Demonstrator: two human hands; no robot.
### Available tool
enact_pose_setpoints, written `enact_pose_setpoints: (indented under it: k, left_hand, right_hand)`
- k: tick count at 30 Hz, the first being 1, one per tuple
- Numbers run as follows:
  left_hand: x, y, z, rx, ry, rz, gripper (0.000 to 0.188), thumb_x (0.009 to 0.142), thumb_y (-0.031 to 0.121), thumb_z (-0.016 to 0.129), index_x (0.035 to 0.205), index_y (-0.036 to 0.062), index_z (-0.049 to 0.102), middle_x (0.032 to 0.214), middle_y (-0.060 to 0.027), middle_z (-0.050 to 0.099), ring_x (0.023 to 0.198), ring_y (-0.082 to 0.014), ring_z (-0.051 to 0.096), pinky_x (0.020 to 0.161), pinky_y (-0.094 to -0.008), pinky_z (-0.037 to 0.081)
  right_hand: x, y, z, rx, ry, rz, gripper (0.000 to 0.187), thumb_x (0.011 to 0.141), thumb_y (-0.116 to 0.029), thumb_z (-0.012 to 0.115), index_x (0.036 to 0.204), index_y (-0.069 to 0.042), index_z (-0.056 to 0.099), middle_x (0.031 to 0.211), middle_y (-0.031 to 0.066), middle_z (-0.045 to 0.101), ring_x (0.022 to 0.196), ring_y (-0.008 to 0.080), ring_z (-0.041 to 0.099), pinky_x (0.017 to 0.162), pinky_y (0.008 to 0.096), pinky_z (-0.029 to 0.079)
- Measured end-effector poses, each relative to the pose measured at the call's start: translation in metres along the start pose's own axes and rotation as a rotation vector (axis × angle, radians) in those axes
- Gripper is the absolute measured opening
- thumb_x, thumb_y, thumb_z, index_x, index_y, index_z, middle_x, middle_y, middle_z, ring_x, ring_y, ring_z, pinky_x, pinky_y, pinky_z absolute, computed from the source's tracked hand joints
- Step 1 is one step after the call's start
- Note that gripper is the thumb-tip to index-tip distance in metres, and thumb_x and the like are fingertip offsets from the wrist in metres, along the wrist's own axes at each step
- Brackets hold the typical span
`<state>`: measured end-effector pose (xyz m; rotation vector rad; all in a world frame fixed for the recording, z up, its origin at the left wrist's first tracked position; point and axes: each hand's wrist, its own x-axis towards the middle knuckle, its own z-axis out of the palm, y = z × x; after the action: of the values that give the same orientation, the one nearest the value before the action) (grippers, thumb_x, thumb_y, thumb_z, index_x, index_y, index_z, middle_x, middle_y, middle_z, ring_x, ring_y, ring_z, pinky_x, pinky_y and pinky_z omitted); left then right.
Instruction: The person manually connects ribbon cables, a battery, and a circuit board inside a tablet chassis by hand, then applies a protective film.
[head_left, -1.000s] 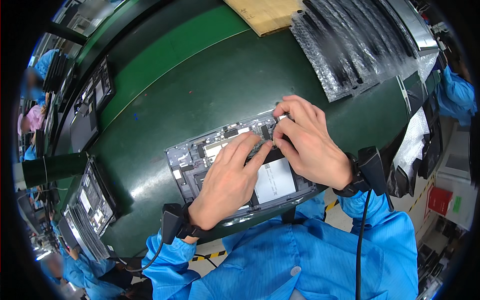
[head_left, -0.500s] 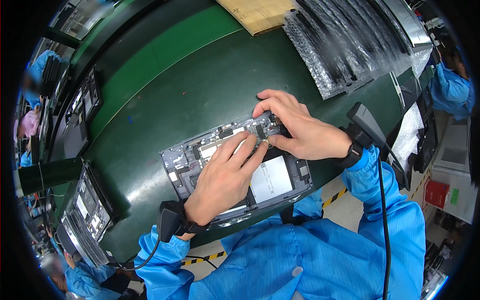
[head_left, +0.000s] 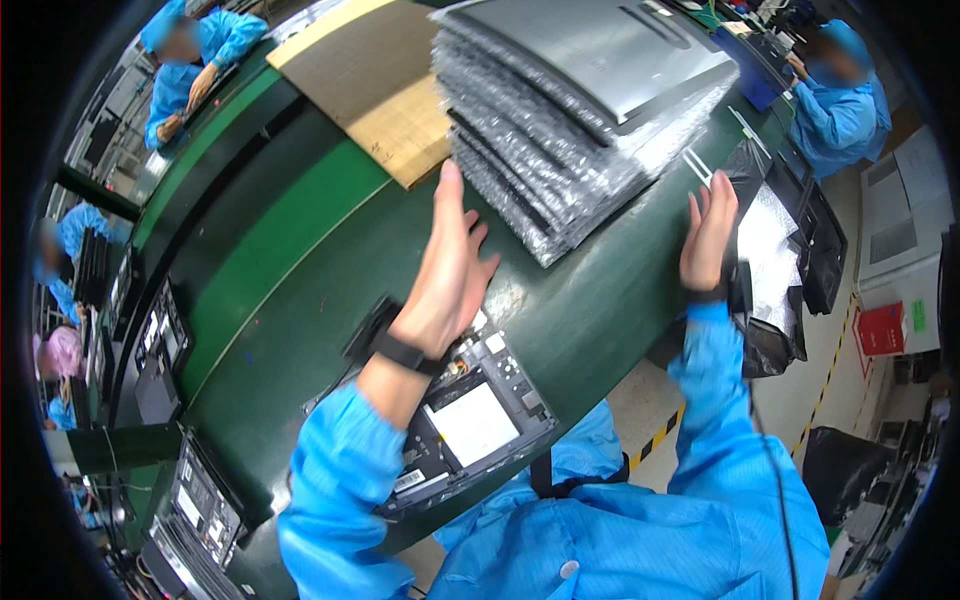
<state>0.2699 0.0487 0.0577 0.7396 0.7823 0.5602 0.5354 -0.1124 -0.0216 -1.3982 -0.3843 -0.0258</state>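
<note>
My left hand [head_left: 455, 265] is raised above the bench, fingers stretched and apart, with nothing in it. Its fingertips point at the near left side of a stack of bubble-wrapped flat panels [head_left: 560, 150]; whether they touch it I cannot tell. Beneath my left wrist lies an opened laptop base [head_left: 535, 408], showing a white-labelled block and exposed parts; my forearm hides its left portion. My right hand [head_left: 708, 240] is up near the bench's right edge, fingers extended. Two thin pale prongs [head_left: 697, 166] show beside its fingertips; I cannot tell whether it touches them.
A grey panel [head_left: 620, 60] tops the stack, beside a wooden board [head_left: 370, 90]. Further opened laptop bases [head_left: 205, 505] stand at left. Black trays and silvery wrap [head_left: 770, 240] lie at right. Co-workers sit at far left and far right [head_left: 840, 110]. Cables hang from my wrist devices.
Both hands have left the laptop base and spread apart, the left toward the stack, the right to the right edge. The view has swung rightward. Pale prongs now show near my right hand.
</note>
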Motion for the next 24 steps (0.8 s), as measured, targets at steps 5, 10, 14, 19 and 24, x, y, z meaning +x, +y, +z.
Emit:
enact_pose_setpoints:
  k: [5, 10, 14, 19, 24]
  left_hand:
    - [0.056, -0.038, 0.023, -0.023, -0.146, 0.192, 0.077, 0.108, 0.064, 0.033, 0.161, 0.009, 0.03, 0.166, -0.0068, 0.034, 0.152, -0.0243, 0.031, 0.125, -0.0458, 0.021]
    - [0.081, -0.061, 0.023, 0.04, -0.08, 0.175, 0.113, 0.099, 0.077, 0.037, 0.161, -0.0087, -0.001, 0.17, -0.0289, 0.003, 0.158, -0.0361, 0.009, 0.127, -0.0467, 0.015]
    - [0.067, -0.047, 0.054, 0.195, -0.025, 0.148, 0.103, 0.1, 0.074, 0.036, 0.162, -0.0055, 0.011, 0.168, -0.0259, 0.014, 0.156, -0.0365, 0.015, 0.126, -0.0444, 0.018]
    - [0.069, -0.04, 0.065, 0.461, 0.093, 0.023, 0.12, 0.092, 0.084, 0.04, 0.163, -0.0057, 0.003, 0.163, -0.0365, 0.014, 0.154, -0.0463, 0.015, 0.125, -0.0509, 0.02]
    - [0.017, 0.013, 0.02, 0.16, -0.111, 0.267, 0.088, 0.102, 0.046, 0.06, 0.161, -0.0044, 0.019, 0.165, -0.0215, 0.03, 0.154, -0.0324, 0.025, 0.121, -0.0562, 0.025]
  right_hand:
    - [0.118, 0.069, 0.028, 0.239, -0.346, 0.191, 0.075, 0.107, -0.063, 0.038, 0.161, -0.013, 0.031, 0.162, 0.0092, 0.039, 0.147, 0.0264, 0.039, 0.121, 0.0423, 0.033]
    - [0.125, 0.061, 0.044, 0.306, -0.372, 0.296, 0.074, 0.107, -0.064, 0.037, 0.157, -0.008, 0.038, 0.156, 0.0066, 0.047, 0.14, 0.0225, 0.047, 0.116, 0.0381, 0.04]
    - [0.14, 0.048, 0.04, 0.235, -0.38, 0.276, 0.08, 0.104, -0.07, 0.037, 0.155, -0.009, 0.041, 0.155, 0.0083, 0.049, 0.142, 0.0248, 0.046, 0.117, 0.0425, 0.039]
    - [0.149, 0.048, 0.041, 0.307, -0.349, 0.265, 0.073, 0.105, -0.064, 0.044, 0.154, -0.01, 0.04, 0.153, 0.0091, 0.05, 0.139, 0.0262, 0.05, 0.114, 0.044, 0.043]
    - [0.227, 0.022, -0.03, -0.128, 0.024, -0.236, 0.049, 0.106, -0.04, 0.055, 0.135, -0.001, 0.063, 0.134, 0.0109, 0.067, 0.123, 0.0238, 0.062, 0.109, 0.0366, 0.045]
